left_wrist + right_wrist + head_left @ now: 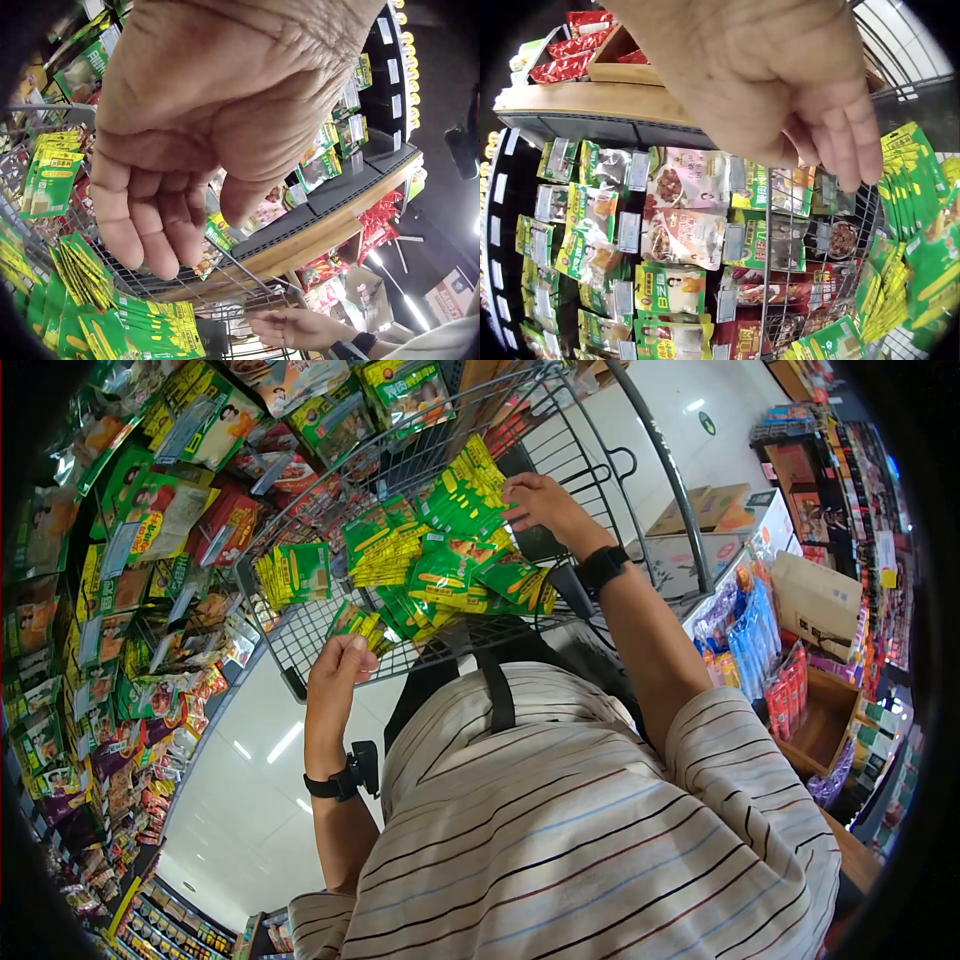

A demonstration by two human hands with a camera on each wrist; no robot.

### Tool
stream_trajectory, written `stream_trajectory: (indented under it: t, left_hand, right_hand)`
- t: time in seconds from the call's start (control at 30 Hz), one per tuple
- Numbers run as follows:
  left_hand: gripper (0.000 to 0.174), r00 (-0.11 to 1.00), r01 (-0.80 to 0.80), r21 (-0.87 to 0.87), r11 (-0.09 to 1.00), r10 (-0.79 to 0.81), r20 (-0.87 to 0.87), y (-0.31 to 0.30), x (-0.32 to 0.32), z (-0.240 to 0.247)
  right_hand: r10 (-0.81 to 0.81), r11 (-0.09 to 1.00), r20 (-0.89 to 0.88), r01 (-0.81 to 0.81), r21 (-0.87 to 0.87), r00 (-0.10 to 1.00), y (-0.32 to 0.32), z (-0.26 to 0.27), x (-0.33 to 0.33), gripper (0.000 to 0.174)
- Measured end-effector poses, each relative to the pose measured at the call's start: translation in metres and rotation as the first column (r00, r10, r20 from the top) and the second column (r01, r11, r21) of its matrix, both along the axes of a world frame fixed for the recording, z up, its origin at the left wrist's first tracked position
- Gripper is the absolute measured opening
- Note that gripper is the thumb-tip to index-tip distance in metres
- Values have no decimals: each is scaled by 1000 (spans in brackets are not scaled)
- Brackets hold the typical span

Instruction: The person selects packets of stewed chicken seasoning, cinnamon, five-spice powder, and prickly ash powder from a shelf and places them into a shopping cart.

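Piles of green-and-yellow packets (445, 565) lie in a wire shopping cart (285, 635). My left hand (338, 665) hovers at the cart's near left side, close to a small stack of packets (355, 622). In the left wrist view its fingers (157, 225) hang loosely bent and hold nothing. Over the far right of the pile is my right hand (548, 505), its fingertips beside the upright packets (478, 465). The right wrist view shows these fingers (847, 142) relaxed, with nothing held. Another bundle of packets (293, 572) lies at the cart's left end.
Shelves of hanging food bags (150, 520) line the left side, right against the cart. To the right stand cardboard boxes (715, 510), a wooden crate (815, 725) and bagged goods (750, 630). Pale tiled floor (225, 800) shows below the cart.
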State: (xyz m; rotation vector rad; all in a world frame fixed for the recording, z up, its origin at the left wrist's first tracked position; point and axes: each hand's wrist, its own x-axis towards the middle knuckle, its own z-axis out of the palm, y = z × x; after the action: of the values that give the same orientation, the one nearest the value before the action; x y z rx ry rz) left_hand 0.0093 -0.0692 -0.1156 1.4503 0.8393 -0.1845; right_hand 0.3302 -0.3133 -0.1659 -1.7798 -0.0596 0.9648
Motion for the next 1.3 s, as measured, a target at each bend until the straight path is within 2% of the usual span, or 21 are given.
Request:
stream_trajectory:
  t: [0.07,0.17,0.3,0.43,0.53,0.63,0.73,0.83,0.87,0.9,0.93,0.97,1.0,1.07,1.1,1.13,1.27,1.3]
  left_hand:
    - [31,1000,-8,0,1000,8,-1,-3,1,0]
    - [32,1000,-13,-4,1000,13,-23,-5,1,-1]
    - [32,998,-26,-15,1000,25,-59,-8,3,-5]
    - [32,997,-20,-15,1000,19,-78,-10,9,-2]
    - [32,995,-35,-10,999,33,-93,-12,14,0]
    - [31,991,-67,-12,998,65,-114,-15,20,1]
    - [33,991,-49,-7,999,47,-126,-18,22,-1]
    - [33,984,-36,-10,999,34,-174,-18,26,-3]
    - [33,985,-37,-8,999,35,-171,-18,28,-3]
    - [33,985,-38,-7,999,36,-171,-19,29,-2]
    - [32,984,-39,-7,999,38,-172,-20,30,0]
    - [33,984,-44,-9,999,42,-172,-20,31,0]
    - [32,984,-49,-12,999,47,-170,-19,33,0]
    - [30,984,-60,-18,998,56,-169,-19,34,-1]
    - [30,984,-58,-20,998,54,-171,-19,36,-1]
    - [30,984,-57,-22,998,53,-172,-19,39,0]
    - [29,983,-56,-30,998,50,-176,-18,41,-5]
    - [29,982,-60,-30,998,53,-182,-18,42,-5]
  right_hand:
    - [-11,1000,-85,12,12,996,-3,-26,8,35]
    - [-136,987,-174,118,-108,975,-4,-50,10,35]
    - [-204,976,-316,166,-144,927,-13,-92,20,48]
    - [-224,957,-326,145,-250,918,-6,-99,24,48]
    - [-290,936,-339,192,-294,895,-2,-110,24,50]
    - [-239,938,-430,93,-333,870,-5,-121,29,55]
    - [-235,930,-444,66,-362,865,-19,-179,31,57]
    - [-399,898,-484,225,-379,779,-17,-201,24,46]
    - [-314,922,-458,153,-356,832,-25,-238,28,46]
    - [-226,939,-430,77,-336,874,-40,-300,32,45]
    - [-171,949,-426,32,-314,889,-42,-306,33,46]
    - [-117,956,-419,-12,-292,901,-43,-310,34,46]
    - [-98,964,-436,-23,-264,895,-33,-264,32,48]
    - [-160,964,-464,37,-263,871,-12,-209,28,49]
    - [-240,951,-473,106,-292,848,-4,-198,27,48]
    - [-317,931,-478,173,-322,819,-1,-194,27,47]
    - [-249,968,-412,230,-95,877,-2,-213,32,39]
    - [-265,964,-391,248,-94,882,10,-190,38,33]
